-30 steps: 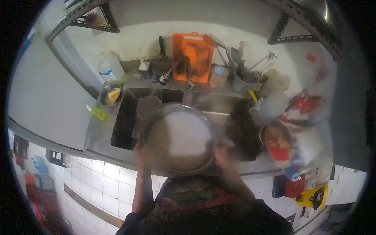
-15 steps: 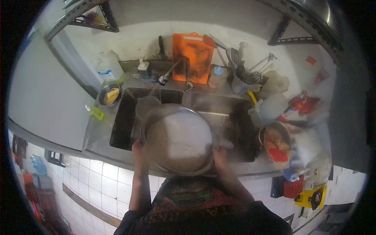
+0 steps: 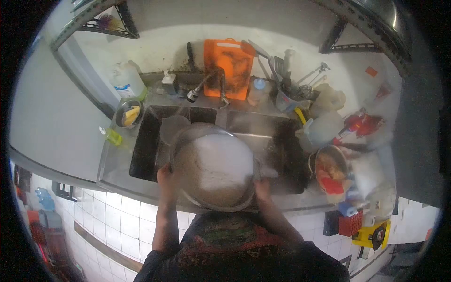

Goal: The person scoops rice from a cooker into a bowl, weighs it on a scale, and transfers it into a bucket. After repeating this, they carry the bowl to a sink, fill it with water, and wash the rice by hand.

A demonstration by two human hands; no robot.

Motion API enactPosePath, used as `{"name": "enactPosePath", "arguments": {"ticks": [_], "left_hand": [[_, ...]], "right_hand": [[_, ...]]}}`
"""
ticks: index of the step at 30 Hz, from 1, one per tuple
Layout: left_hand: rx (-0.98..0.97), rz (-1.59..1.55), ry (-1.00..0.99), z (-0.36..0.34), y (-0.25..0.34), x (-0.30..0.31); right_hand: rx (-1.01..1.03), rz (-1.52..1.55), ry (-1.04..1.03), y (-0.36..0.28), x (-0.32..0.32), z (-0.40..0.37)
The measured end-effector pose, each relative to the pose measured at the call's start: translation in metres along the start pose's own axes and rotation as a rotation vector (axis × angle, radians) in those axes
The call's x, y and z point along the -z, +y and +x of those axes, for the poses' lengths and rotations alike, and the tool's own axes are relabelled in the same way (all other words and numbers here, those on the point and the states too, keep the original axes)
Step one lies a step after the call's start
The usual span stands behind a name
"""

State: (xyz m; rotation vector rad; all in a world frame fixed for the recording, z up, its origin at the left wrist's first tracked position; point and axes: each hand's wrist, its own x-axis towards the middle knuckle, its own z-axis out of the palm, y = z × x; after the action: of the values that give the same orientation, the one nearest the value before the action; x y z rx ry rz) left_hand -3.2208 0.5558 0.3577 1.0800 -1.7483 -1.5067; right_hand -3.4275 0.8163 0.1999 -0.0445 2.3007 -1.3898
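A large round metal pot (image 3: 213, 203) is tilted over the front edge of the double sink (image 3: 183, 112), with white foam (image 3: 223, 160) and murky, brownish content inside. My left hand (image 3: 166, 177) grips its left side, and my right hand (image 3: 262, 186) grips its right side. Fingers of both hands are partly hidden by the rim and blur. Behind the pot's upper left, a translucent rounded item (image 3: 174, 129) lies over the left basin. The faucet (image 3: 222, 89) stands behind the basins, its spray head (image 3: 192, 95) pointing left and down.
An orange board (image 3: 228, 66) leans on the wall. Left are a metal bowl (image 3: 121, 113) with yellow items, a green soap bottle (image 3: 112, 137) and a large jug (image 3: 127, 84). Right are a utensil container (image 3: 284, 102), a white jug (image 3: 324, 129) and a pot with red contents (image 3: 331, 167).
The whole view has shifted slightly, so the surroundings sit a little further left. Both hands keep their hold on the pot, which stays nearly in place.
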Motion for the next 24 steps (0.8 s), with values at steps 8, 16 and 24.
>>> {"name": "enactPosePath", "arguments": {"ticks": [8, 16, 24], "left_hand": [[0.099, 0.141, -0.027, -0.002, 0.027, -0.002], [0.049, 0.053, 0.022, -0.008, 0.037, -0.011], [0.043, 0.018, -0.003, -0.011, 0.052, -0.015]], "right_hand": [[0.022, 0.044, -0.050, 0.024, -0.002, 0.002], [-0.117, 0.180, -0.029, 0.042, -0.014, 0.011], [-0.210, -0.052, 0.029, 0.015, -0.004, 0.000]]}}
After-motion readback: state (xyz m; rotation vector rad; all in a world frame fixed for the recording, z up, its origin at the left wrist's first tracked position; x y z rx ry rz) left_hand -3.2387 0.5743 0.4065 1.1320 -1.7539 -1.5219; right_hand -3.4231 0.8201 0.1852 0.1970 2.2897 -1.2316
